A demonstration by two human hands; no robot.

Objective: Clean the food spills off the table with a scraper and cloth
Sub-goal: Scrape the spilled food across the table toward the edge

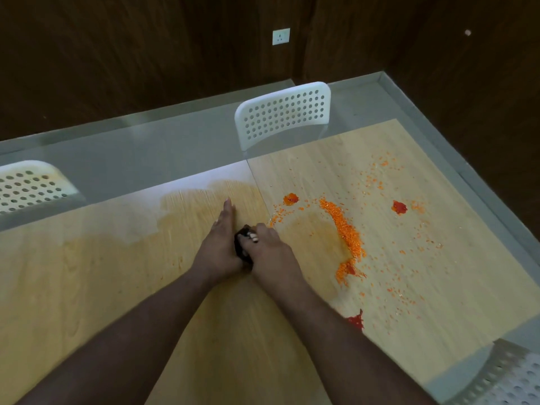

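Note:
Both my hands meet at the middle of the light wooden table (pixel 102 287). My right hand (pixel 270 252) grips a small dark object (pixel 242 244), probably the scraper; only part of it shows between the hands. My left hand (pixel 219 244) lies flat beside it, fingers straight and pointing away, pressed against its left side. To the right lies a curved ridge of orange crumbs (pixel 344 229) with scattered bits around it. Red sauce blobs sit at the far middle (pixel 290 198), far right (pixel 399 206) and near my right forearm (pixel 357 320). No cloth is in view.
A wet orange smear (pixel 210 197) covers the table's far middle. White perforated chairs stand at the far side (pixel 282 112), the far left (pixel 26 185) and the near right corner (pixel 502 381). Grey floor and dark wood walls surround the table.

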